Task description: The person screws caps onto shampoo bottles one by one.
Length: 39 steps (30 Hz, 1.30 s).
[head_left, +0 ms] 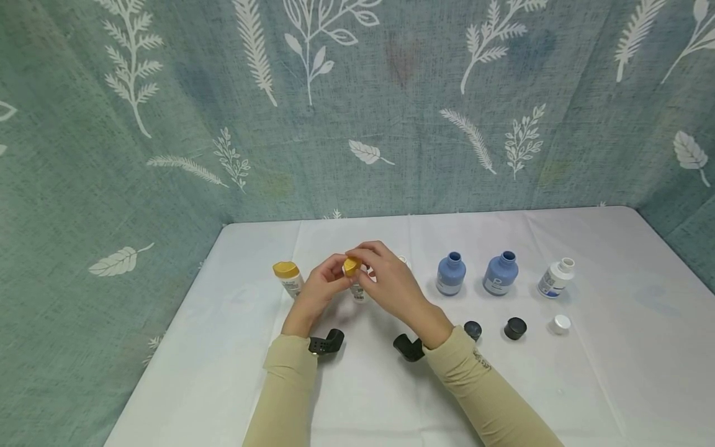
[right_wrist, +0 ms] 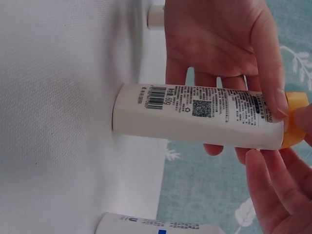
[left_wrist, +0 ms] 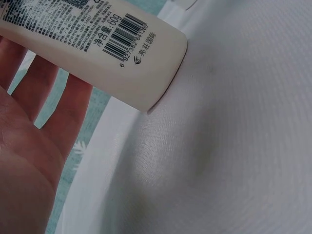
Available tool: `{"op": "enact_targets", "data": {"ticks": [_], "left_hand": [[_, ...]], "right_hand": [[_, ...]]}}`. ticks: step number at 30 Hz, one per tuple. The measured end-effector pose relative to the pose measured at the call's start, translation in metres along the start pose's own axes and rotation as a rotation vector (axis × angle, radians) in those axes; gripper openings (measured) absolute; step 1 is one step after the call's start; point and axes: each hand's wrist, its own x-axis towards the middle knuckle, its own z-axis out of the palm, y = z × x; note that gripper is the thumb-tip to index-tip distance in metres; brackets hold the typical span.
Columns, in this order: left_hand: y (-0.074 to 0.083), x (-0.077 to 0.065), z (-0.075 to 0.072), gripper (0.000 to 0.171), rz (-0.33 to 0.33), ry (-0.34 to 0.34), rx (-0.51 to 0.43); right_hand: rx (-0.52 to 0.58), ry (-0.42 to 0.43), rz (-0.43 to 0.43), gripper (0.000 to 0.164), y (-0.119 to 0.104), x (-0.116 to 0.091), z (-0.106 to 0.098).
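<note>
A white squeeze bottle [right_wrist: 195,117] with printed text and a barcode is upright between the two hands, its base at or just above the white table. My left hand [head_left: 318,287] grips its upper part, with the thumb along the printed side. At the top, my right hand [head_left: 393,282] pinches the yellow cap [head_left: 351,266] between thumb and finger. The remaining right fingers [right_wrist: 261,178] lie near the bottle's shoulder. A close view of the bottle's lower end [left_wrist: 131,53] shows the barcode. Left of the hands stands a similar white bottle [head_left: 292,284] with a yellow cap.
Two blue bottles [head_left: 450,274] and a white bottle [head_left: 556,278], all uncapped, stand to the right. Another white bottle [right_wrist: 146,225] is partly hidden behind the right hand. Nearer lie black caps [head_left: 515,328] and a white cap [head_left: 560,324]. Patterned green cloth [head_left: 357,124] hangs behind the table.
</note>
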Motion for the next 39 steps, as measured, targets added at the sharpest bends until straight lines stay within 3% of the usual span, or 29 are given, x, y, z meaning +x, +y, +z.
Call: {"op": "enact_targets", "data": {"ticks": [8,17,27,39], "left_hand": [[0.003,-0.001,0.000,0.034,-0.001,-0.017,-0.012],[0.022,-0.008,0.006,0.027,-0.028,-0.018,0.000],[0.003,-0.001,0.000,0.029,-0.005,-0.016,0.016],[0.002,-0.001,0.001,0.041,-0.044,0.014,0.059]], "right_hand": [[0.007,-0.009,0.000,0.028,0.000,0.001,-0.001],[0.022,0.003,0.010,0.025,0.000,0.000,-0.001],[0.003,0.028,0.016,0.023,0.000,0.000,-0.001],[0.031,0.011,0.027,0.024,0.001,0.001,-0.001]]}}
